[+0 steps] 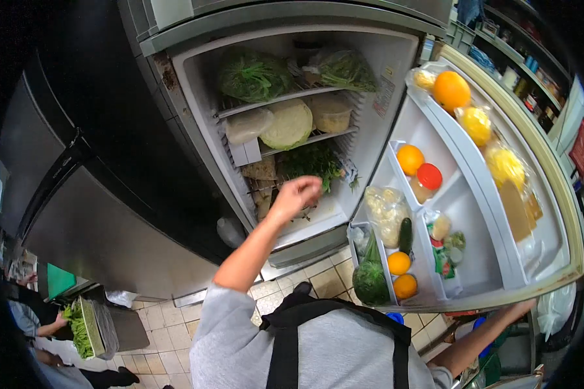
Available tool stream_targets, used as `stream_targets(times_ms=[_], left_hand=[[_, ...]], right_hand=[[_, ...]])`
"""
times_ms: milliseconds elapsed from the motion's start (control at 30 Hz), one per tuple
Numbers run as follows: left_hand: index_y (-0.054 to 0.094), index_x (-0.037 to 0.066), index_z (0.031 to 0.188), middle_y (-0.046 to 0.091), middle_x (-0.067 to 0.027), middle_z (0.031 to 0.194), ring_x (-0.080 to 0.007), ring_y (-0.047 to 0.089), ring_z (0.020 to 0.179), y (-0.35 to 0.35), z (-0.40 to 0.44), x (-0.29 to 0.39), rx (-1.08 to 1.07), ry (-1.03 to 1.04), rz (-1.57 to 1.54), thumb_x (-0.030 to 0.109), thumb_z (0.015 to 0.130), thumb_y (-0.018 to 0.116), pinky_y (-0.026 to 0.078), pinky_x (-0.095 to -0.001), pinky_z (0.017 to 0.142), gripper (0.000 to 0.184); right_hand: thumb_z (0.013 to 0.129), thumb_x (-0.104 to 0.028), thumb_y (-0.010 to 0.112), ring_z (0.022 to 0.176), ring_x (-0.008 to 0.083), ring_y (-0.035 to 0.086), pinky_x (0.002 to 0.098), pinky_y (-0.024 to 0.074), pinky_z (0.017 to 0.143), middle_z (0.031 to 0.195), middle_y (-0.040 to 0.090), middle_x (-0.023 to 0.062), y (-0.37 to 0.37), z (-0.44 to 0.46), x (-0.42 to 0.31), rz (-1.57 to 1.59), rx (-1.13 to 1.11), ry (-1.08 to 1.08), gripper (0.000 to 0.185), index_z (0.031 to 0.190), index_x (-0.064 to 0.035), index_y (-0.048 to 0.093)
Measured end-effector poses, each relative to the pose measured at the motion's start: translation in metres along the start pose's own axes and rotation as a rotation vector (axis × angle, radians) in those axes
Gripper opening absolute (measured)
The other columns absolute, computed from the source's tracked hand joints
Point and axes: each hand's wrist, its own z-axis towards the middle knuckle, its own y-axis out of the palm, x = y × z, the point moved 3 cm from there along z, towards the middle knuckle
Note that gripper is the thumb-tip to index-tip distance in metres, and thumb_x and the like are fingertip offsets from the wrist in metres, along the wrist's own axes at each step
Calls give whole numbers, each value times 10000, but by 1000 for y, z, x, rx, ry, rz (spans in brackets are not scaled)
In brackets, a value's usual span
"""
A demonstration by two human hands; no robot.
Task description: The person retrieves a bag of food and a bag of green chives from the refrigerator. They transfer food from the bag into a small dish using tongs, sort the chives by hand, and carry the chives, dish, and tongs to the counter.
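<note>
My left hand (298,196) is in front of the lower part of the open fridge, its fingers curled together; what they hold, if anything, cannot be made out. Right behind it lie leafy green herbs (315,161) below a cut cabbage (288,124). On the right, my right hand (524,308) is at the outer edge of the fridge door (435,307), its fingers mostly hidden. Bagged greens (254,74) fill the top shelf. The door racks hold an orange (451,90), a red-lidded jar (428,177) and a dark green vegetable (371,283).
A closed steel fridge (123,220) stands on the left. At the lower left, a co-worker's hand (60,323) is at a container of green vegetables (83,327). Shelves with jars (522,61) are at the upper right. The tiled floor (169,327) shows below.
</note>
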Motion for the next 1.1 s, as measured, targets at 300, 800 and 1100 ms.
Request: stream_targets(times_ms=[300,800,1100], left_hand=[[603,13,1059,627,-61,950,-140,595,828,-51,172,90,325,392,114,131,864,558,478,-286,741,233],[507,88,1233,446,-155,1311,-348,504,1095,-96,402,105,501,396,1152,114,874,473,456,-477,857,361],[523,44,1187,521,-162,1178,-304,537,1010,-113,418,115,549,302,1068,199,870,514,447,-444,795,353]], right_hand=[[950,-263,427,1041,223,521,351,384,933,1158,544,172,21,-79,-69,-92,218,-274,402,1114,92,521],[959,-275,437,1178,242,456,346,371,974,1291,440,235,59,-142,-57,-288,84,-208,512,1304,95,354],[876,-237,511,1042,254,505,365,397,901,1136,516,177,176,-202,-60,-74,-361,-265,405,1133,76,489]])
